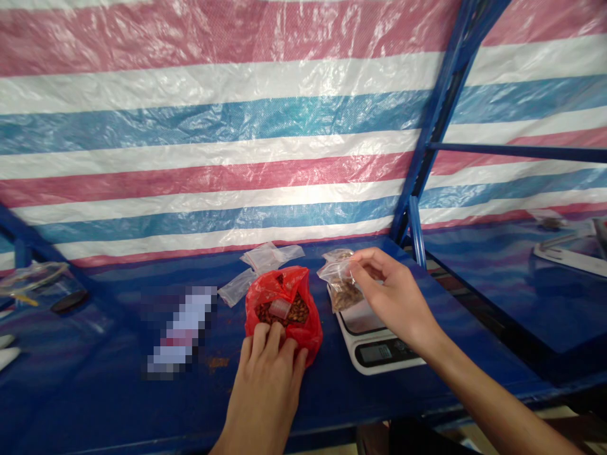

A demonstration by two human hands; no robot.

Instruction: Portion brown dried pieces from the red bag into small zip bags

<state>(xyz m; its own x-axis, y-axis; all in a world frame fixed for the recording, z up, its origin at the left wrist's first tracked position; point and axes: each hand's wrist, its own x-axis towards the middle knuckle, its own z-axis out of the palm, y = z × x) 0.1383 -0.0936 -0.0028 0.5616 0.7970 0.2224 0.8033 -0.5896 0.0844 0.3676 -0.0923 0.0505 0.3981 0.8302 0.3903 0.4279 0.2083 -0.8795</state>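
Observation:
My left hand [268, 366] is at the near edge of a red plastic bag [310, 338], its fingers curled over the rim. The bag stands open, with small brown pieces [298, 311] and a little clear plastic scoop or cup [279, 308] inside. In my right hand [386, 284], thumb and fingers pinch the top of a small clear zip bag [344, 287] that has brown pieces in it. This bag is over the left back part of a white digital scale [365, 363]; whether it touches the scale I cannot tell. The display is too blurred to read.
Flat clear zip bags [270, 258] lie behind the red bag. A blurred-out item [183, 332] lies to the left, near a clear container [45, 284]. Blue metal posts [427, 139] stand before a striped plastic sheet [213, 170]. Another pale device [569, 253] is at far right.

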